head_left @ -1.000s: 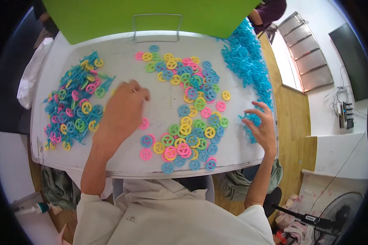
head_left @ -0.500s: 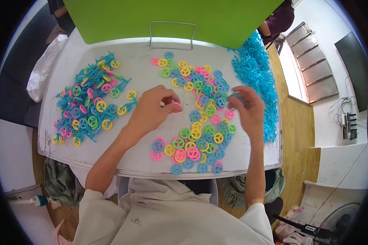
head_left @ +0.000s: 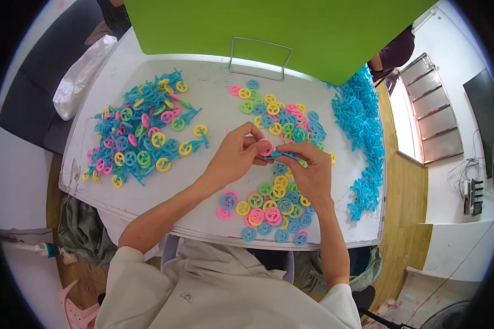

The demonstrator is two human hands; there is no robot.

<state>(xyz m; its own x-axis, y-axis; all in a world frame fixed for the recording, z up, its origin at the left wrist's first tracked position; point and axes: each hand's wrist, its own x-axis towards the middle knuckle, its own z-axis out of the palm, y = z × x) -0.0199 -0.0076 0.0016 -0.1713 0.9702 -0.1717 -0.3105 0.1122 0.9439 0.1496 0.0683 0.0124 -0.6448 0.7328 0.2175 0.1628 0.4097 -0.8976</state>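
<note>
My left hand [head_left: 237, 153] pinches a pink plastic wheel [head_left: 267, 146] between thumb and fingers. Meeting it from the other side, my right hand [head_left: 311, 169] grips a thin blue plastic stem [head_left: 284, 155]. Wheel and stem touch over the middle of the table; my fingertips hide whether they are joined. Below and behind the hands lie loose spoked wheels [head_left: 279, 190] in pink, yellow, green and blue. To the left is a heap of blue stems with wheels on them [head_left: 142, 143]. A pile of bare blue stems [head_left: 362, 123] runs along the right side.
A green panel [head_left: 280, 33] with a wire handle [head_left: 258, 39] stands at the back of the white table [head_left: 197, 164]. A white plastic bag [head_left: 82, 77] hangs at the far left edge. Another person's dark sleeve [head_left: 398, 49] shows behind the panel at right.
My right hand has moved left, away from the stem pile side, and met my left hand. The pink wheel and blue stem are now together. The whole view has shifted slightly.
</note>
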